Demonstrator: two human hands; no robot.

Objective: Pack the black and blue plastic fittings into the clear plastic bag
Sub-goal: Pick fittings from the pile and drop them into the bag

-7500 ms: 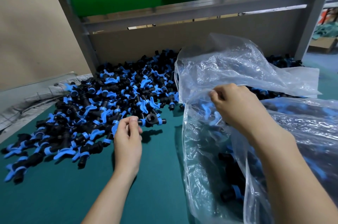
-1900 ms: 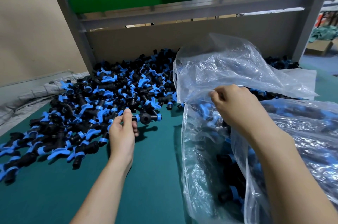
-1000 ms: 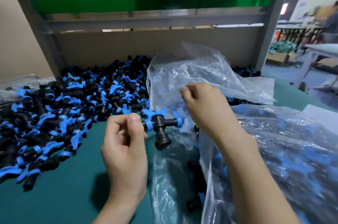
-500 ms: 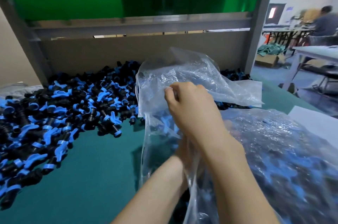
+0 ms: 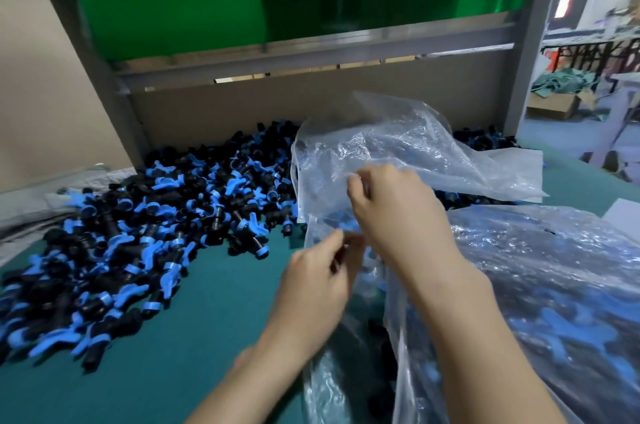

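Hands meet at the mouth of the clear plastic bag (image 5: 398,146): the right hand (image 5: 391,215) pinches the film up; the left hand (image 5: 317,280), fingers curled, has drawn back out, holding what I cannot tell. The fitting it carried a second ago is gone, likely dropped inside. Loose fittings (image 5: 145,233) heap the desk (image 5: 207,326); a filled bag (image 5: 561,285) crowds the right.
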